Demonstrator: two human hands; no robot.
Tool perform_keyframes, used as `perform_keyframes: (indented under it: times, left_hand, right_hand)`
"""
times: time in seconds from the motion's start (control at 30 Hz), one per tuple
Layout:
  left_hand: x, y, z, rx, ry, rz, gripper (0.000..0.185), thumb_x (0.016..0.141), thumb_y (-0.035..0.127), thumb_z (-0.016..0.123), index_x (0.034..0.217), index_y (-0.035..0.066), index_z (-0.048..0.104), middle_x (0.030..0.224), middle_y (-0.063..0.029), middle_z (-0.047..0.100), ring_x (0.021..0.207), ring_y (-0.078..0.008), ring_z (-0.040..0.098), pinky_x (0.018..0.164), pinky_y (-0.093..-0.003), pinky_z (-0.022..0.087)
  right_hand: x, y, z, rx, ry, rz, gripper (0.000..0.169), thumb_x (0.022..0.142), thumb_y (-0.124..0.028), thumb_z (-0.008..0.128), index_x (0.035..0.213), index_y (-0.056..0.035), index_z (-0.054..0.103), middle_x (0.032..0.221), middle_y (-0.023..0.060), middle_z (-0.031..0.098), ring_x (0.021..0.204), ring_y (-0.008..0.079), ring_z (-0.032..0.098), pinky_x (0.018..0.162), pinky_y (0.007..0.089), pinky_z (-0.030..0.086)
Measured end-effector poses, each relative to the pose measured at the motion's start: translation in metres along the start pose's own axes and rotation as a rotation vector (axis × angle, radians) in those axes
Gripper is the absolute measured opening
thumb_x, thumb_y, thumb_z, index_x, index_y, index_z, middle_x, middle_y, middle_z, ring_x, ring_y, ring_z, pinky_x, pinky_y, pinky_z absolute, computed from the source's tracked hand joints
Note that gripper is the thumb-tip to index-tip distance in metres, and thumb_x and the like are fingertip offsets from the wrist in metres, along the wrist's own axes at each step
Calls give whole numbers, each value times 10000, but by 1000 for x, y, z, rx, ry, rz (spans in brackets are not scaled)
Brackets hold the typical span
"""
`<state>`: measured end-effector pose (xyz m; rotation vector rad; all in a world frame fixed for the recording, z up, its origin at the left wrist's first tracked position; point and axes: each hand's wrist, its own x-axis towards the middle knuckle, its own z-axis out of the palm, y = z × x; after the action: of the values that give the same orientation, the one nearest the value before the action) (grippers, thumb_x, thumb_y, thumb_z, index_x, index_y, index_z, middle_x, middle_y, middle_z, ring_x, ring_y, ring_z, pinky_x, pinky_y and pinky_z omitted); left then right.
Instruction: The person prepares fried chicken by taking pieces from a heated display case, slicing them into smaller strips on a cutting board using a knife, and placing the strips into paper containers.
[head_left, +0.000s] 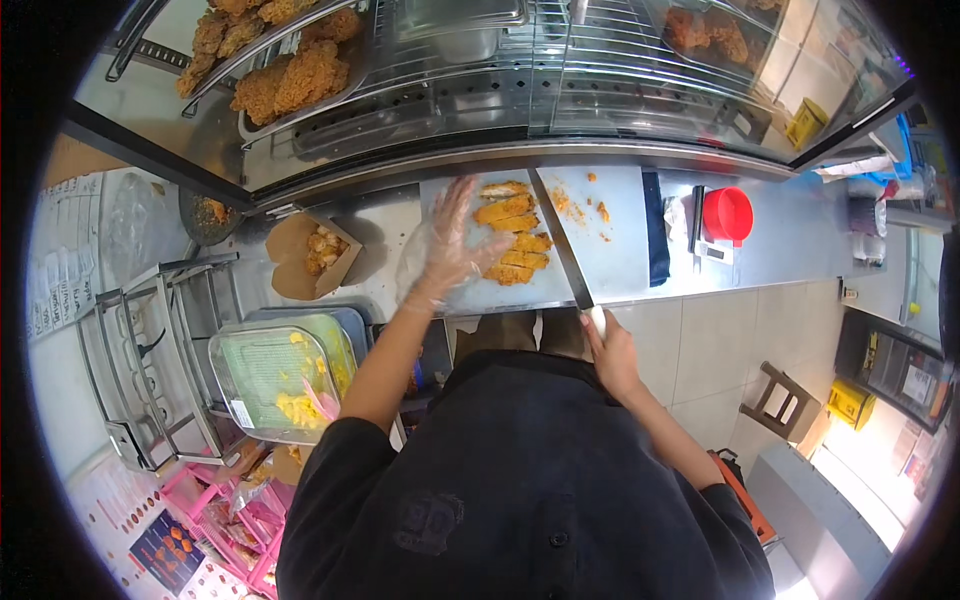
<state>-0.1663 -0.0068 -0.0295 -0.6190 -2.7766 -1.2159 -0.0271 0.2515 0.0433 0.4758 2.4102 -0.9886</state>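
Observation:
Sliced breaded fried chicken (517, 259) lies in a column of strips on a white cutting board (619, 259). My left hand (452, 244), in a loose clear plastic glove, is spread along the strips' left side. Its thumb reaches over the middle strips; whether it presses on them, I cannot tell. My right hand (613, 346) grips the white handle of a long knife (564, 244). The blade slants across the board just right of the chicken, its tip toward the display cabinet. Orange crumbs (568, 206) are scattered to the right of the blade.
A kraft paper box (285, 259) holding fried pieces stands left of the board. Nearby are a glass-fronted cabinet (450, 154) with fried chicken, a metal rack (169, 360) and a clear tub (247, 375) with yellow food. A red cup (727, 214) sits rightward on a small scale (714, 253).

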Motion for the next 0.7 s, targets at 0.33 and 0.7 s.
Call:
perform_keyframes:
  times: [0.33, 0.7]
  left_hand:
    - [13, 20, -9, 172, -318, 156, 1166, 518, 588, 805, 1465, 204, 243, 1464, -227, 200, 1331, -443, 237, 1101, -544, 203]
    - [-29, 57, 50, 226, 201, -135, 1117, 564, 497, 814, 1450, 111, 255, 1425, -282, 223, 1297, -461, 257, 1073, -548, 237]
  right_hand:
    - [0, -10, 10, -14, 8, -25, 437, 944, -391, 483, 1055, 28, 540, 820, 304, 615, 793, 475, 597, 708, 523, 464]
    - [20, -3, -3, -141, -38, -158, 421, 928, -415, 499, 1022, -5, 520, 776, 290, 618, 766, 474, 603, 661, 537, 473]
